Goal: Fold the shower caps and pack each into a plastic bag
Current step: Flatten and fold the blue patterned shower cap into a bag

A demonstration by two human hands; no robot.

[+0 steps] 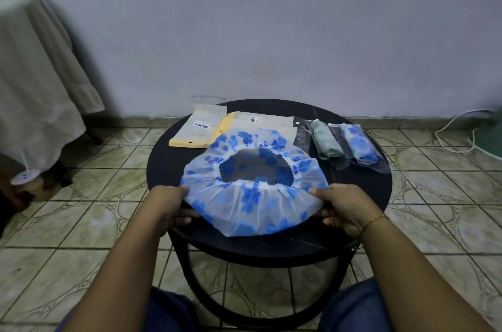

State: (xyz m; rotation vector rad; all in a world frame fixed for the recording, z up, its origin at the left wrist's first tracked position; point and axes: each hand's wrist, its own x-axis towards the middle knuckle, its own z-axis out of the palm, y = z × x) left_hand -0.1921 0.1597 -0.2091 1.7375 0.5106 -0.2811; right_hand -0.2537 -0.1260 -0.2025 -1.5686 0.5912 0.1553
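**Listener:** What is in front of you, starting from the left?

**Operator:** At far left, pale cloth (40,92) hangs over some furniture, above a tiled floor (89,223). In the middle stands a round black table (163,166). On its far left part I see two flat packets with yellow backing (197,133), each with a barcode label.

**Listener:** And your hands?

**Operator:** My left hand (169,205) pinches the left edge of a white shower cap with blue flowers (252,204), thumb on top and fingers curled beneath. The cap lies spread open across the table's near half, its elastic opening facing up. My right hand (343,208) grips the opposite edge the same way; a thin bracelet circles that wrist.

**Listener:** Anything further right?

**Operator:** Two packed caps in clear bags lie side by side at the far right: a green one (326,144) and a blue-flowered one (358,145).

**Listener:** Which step is this?

**Operator:** I judge folding has not yet begun. Next, both hands should bring one edge over evenly, flattening trapped air, since the thin film may slip or balloon.
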